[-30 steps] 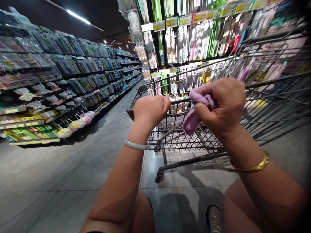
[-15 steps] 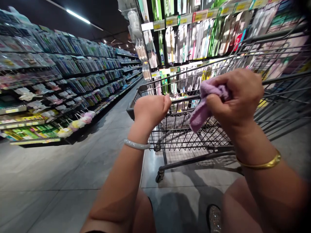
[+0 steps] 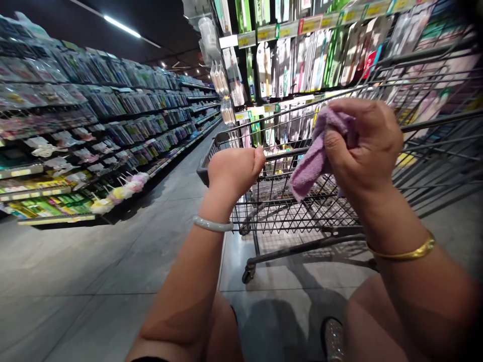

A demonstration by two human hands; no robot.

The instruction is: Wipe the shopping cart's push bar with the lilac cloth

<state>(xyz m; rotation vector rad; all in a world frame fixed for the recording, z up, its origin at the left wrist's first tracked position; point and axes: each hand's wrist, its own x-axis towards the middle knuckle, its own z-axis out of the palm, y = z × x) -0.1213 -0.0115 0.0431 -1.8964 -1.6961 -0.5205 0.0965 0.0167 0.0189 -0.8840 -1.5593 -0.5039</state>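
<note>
A dark wire shopping cart (image 3: 302, 216) stands side-on before me. My left hand (image 3: 236, 166) is closed around the cart's upper rim near its left end, with a pale bangle on that wrist. Bunched in my right hand (image 3: 372, 143) is a purple cloth (image 3: 309, 168), pinched between thumb and fingers, one end hanging down to the left. This hand is at the cart's top rail (image 3: 290, 153), and its fingertips are partly hidden by the cloth. A gold bangle circles my right wrist.
Behind the cart rises a shelf of packaged goods (image 3: 283, 65) with price labels. Along the left runs another long stocked shelf (image 3: 124, 100), with fluffy pastel items (image 3: 128, 188) jutting from its end. Grey tiled floor (image 3: 151, 251) lies between. A cart wheel (image 3: 248, 273) is near my feet.
My right hand has shifted slightly left and up, the thumb now raised against the cloth. More of the cloth shows above the rail. My left hand stays in place.
</note>
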